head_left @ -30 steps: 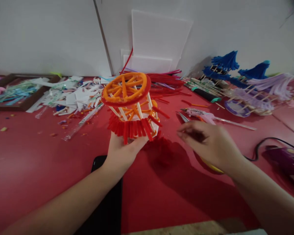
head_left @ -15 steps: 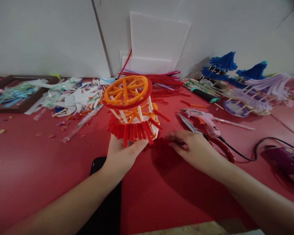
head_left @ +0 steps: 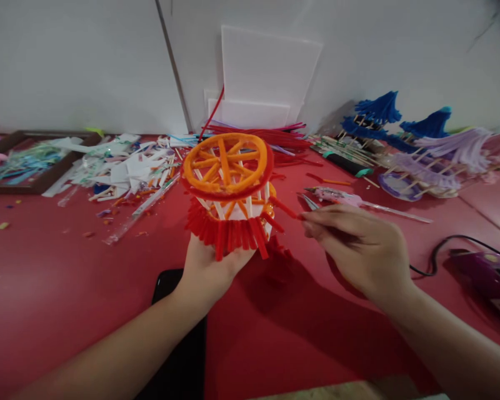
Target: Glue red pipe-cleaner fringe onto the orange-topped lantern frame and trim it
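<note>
My left hand (head_left: 212,269) is wrapped round the base of a small model (head_left: 227,166) with an orange spoked wheel on top, edged in red. White sticks join the wheel to a lower orange tier, and a fringe of short red fuzzy pieces (head_left: 229,234) hangs round that tier. At the model's right side, my right hand (head_left: 354,239) pinches a short red piece by its end at the fingertips. The piece's other end points to the fringe; whether it touches cannot be made out. Short red pieces (head_left: 279,255) lie on the table below.
A pink glue gun (head_left: 337,196) and scissors (head_left: 309,202) lie behind my right hand. Blue model roofs (head_left: 379,106) stand at the back right, a purple device (head_left: 483,278) at far right. Scraps (head_left: 129,166) cover the back left; a black phone-like slab (head_left: 183,344) lies under my left arm.
My right hand has risen from the table and moved right, now with a red piece at its fingertips. The model in my left hand has shifted slightly right and down.
</note>
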Demonstrator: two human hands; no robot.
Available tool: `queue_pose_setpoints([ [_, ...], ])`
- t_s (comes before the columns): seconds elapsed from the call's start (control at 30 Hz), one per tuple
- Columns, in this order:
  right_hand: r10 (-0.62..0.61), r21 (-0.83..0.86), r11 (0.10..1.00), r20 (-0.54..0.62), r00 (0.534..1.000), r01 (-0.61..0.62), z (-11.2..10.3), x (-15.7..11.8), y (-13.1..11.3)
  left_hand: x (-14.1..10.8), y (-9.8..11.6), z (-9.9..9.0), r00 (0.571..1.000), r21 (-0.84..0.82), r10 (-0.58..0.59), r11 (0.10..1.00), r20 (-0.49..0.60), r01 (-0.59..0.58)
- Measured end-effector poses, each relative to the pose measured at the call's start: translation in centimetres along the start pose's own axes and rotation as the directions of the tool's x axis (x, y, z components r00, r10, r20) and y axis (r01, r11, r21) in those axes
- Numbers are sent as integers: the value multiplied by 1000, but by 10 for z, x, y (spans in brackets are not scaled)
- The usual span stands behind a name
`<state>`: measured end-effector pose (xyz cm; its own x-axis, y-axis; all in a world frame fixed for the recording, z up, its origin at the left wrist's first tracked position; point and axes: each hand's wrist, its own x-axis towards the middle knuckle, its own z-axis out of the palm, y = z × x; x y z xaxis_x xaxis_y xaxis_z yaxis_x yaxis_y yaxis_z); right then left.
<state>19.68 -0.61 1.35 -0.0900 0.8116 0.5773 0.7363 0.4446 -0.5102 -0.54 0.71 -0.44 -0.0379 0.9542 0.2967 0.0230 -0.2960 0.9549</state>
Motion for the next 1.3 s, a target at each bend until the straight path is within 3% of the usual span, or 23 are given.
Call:
queue_pose_setpoints([
  [0.17, 20, 77, 997, -126, 992, -10, -6, -6, -15, -2, 7, 0, 996, 80, 20, 996, 89, -27],
  [0.37, -162, 11, 986, -126, 979, 165, -9, -5, -30, -5, 4, 0, 986, 49, 28, 998, 163, -36],
  [0.6, -327, -144, 940, -117, 938, 310, -10, -3, -38, -5, 7, 1, 991, 1, 28, 1000, 129, -28],
  [0.83, -337, -177, 934, -137, 931, 312, -8, -3, -40, -4, 8, 2, 987, 7, 37, 999, 159, -39],
  [1.03, -369, -196, 917, -83, 926, 347, -9, -3, -36, -5, 5, 1, 985, -43, 48, 998, 165, -42],
  [1.17, -407, -225, 897, -81, 910, 381, -7, -6, -26, -4, 5, 0, 980, -63, -67, 995, 187, 79],
  [1.3, -464, -297, 856, -78, 883, 424, -7, -6, -16, -6, 6, 1, 945, -217, -224, 936, 240, 277],
])
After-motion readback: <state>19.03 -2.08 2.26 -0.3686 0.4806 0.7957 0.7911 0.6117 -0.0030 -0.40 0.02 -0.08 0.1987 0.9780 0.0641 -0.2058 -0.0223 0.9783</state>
